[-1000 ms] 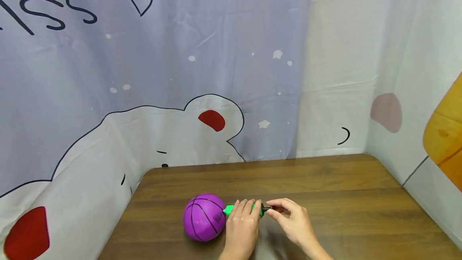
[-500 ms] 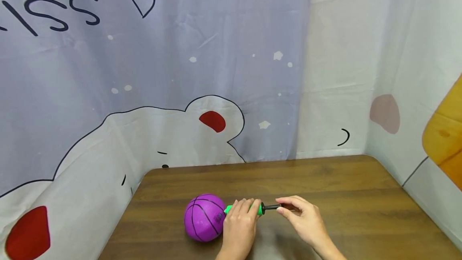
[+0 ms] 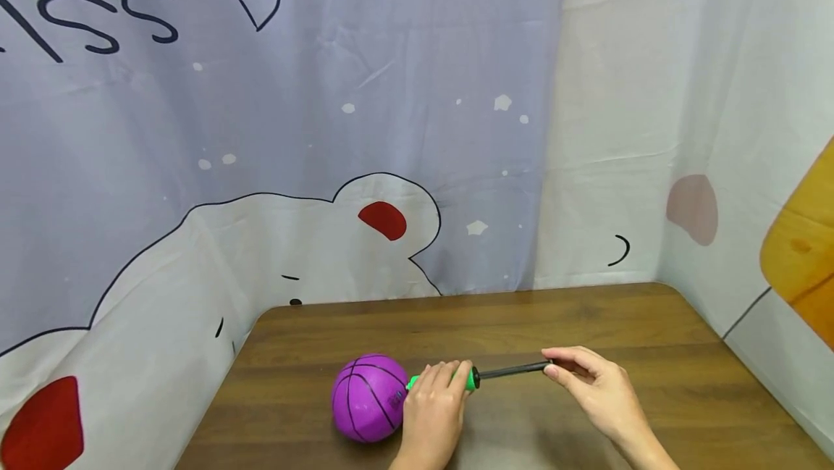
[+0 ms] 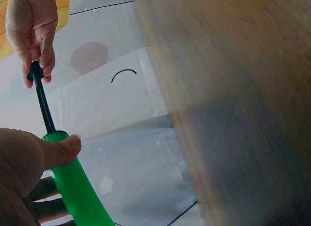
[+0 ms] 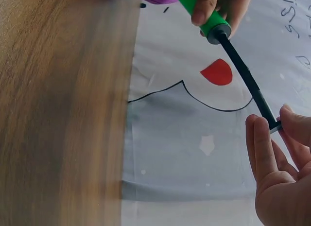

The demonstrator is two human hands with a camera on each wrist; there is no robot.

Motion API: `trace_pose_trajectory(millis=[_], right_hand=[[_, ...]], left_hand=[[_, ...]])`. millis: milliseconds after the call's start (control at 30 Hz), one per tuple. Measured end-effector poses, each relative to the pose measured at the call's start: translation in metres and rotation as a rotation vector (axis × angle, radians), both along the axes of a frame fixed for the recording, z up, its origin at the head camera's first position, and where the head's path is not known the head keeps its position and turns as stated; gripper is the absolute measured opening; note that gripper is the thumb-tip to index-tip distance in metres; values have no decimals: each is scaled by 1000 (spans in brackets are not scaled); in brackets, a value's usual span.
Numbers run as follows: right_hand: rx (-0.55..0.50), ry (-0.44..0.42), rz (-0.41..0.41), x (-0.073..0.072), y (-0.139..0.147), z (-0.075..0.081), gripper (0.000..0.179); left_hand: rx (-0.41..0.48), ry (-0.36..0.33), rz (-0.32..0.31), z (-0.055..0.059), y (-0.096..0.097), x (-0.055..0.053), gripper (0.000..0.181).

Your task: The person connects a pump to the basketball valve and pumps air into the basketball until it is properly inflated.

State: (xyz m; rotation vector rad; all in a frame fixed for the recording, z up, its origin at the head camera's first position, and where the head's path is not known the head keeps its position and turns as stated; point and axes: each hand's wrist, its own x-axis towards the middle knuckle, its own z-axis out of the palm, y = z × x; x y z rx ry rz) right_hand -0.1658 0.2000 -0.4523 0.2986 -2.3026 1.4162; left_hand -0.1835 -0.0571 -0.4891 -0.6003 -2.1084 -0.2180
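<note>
A purple ball point(image 3: 368, 399) with black basketball lines sits on the table, left of both hands. My left hand point(image 3: 433, 412) grips the green barrel of a hand pump point(image 4: 80, 192), whose tip end is right at the ball's right side. Out of the barrel's other end runs a long black rod point(image 3: 515, 371). At the rod's far end, my right hand point(image 3: 602, 394) pinches the small black handle between thumb and fingertips, as the right wrist view also shows. Fingers of the left hand cover the middle of the barrel.
The brown wooden table point(image 3: 619, 325) extends behind and to the right of the hands. A printed curtain point(image 3: 456, 129) with a heart, letters and cartoon shapes hangs along the table's back and sides.
My right hand has moved to the right, drawing the black rod far out of the green barrel. The left hand and the ball have stayed nearly in place.
</note>
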Motion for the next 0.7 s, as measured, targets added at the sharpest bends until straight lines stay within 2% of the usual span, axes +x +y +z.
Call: trace_pose_trajectory(millis=[200,400,533,700], right_hand=[[-33,48,24,-1,-15,-6,20],[-49,45,73,-2,-38,-16,21],[-71,56,98,-7,-52,-18,22],[-89,19,149,-8,-67,-21,20]], left_hand=[[-43,22,34,0,1,2,48],[-49,46,26,-1,1,5,47],[-57,37,32,0,4,4,47],[-72,19,31,2,6,5,44]])
